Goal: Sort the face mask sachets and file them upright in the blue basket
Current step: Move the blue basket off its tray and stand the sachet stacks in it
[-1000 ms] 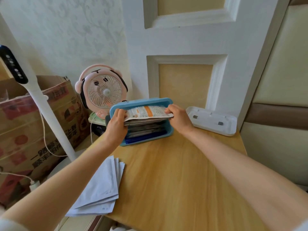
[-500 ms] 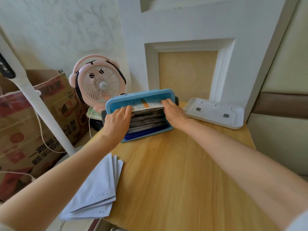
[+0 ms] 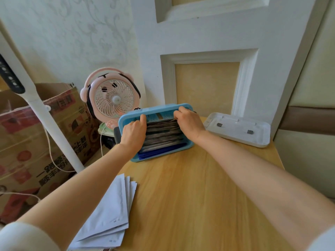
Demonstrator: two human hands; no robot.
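The blue basket (image 3: 126, 119) stands at the far edge of the wooden table, packed with upright sachets (image 3: 163, 136), silver and dark ones behind dark blue ones at the front. My left hand (image 3: 133, 134) and my right hand (image 3: 188, 122) rest on the two ends of the rearmost sachets and press them down into the basket; only a blue-and-orange strip shows behind. A fanned stack of pale lilac sachets (image 3: 107, 214) lies flat at the table's near left corner.
A pink desk fan (image 3: 112, 98) stands just left of the basket. A white plastic tray (image 3: 239, 129) lies to its right against the wall panel. A white lamp pole (image 3: 45, 120) and cardboard boxes (image 3: 27, 142) are off the table's left edge.
The white-and-orange sachets held above the basket have gone down into its back. Both hands followed them down and now sit on their top edges.
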